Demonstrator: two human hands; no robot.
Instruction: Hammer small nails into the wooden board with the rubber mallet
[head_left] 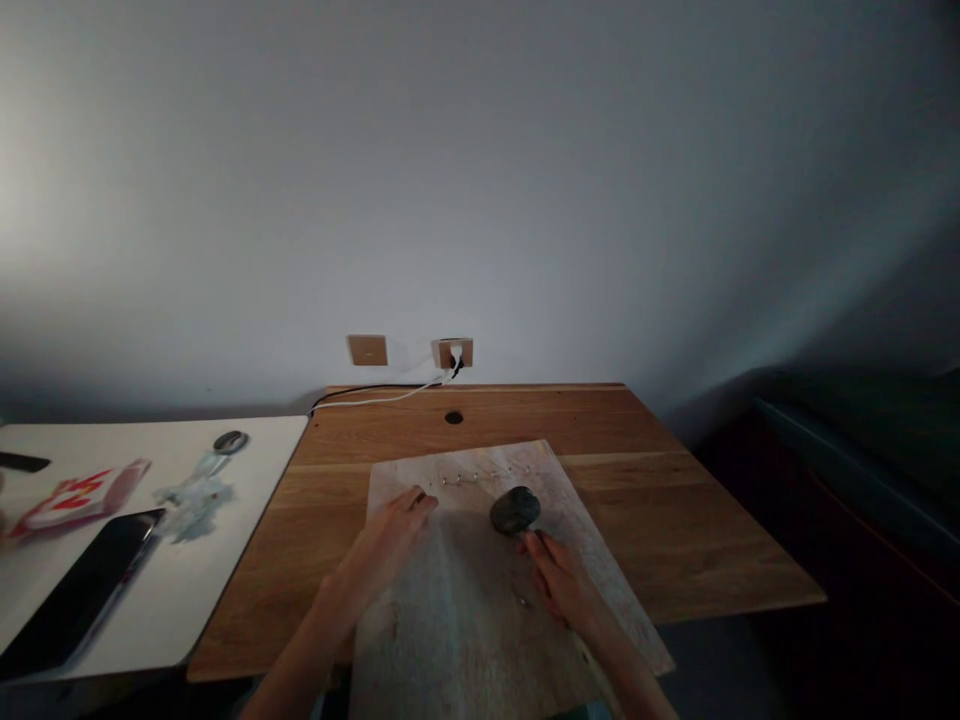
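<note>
My right hand [559, 578] is closed around the handle of a mallet, its dark rounded head [515, 510] just over the pale wooden board [450, 620]. Further up the board, a row of small shiny nails [460, 480] runs toward the right. My left hand [401, 520] rests over the board's upper left part, beside the left end of that row. Its fingers are drawn together, with a small dark spot at the fingertips; what they pinch is too small to make out. Another tiny shiny piece [523, 601] lies near my right hand.
The board lies on a brown wooden table [630, 500] and overhangs its front edge. On a white table [217, 560] at left are a phone [82, 590], a red-and-white packet [82, 498], crumpled plastic [195, 505] and a tape roll [230, 442]. Cables [382, 400] run to a wall socket [454, 353].
</note>
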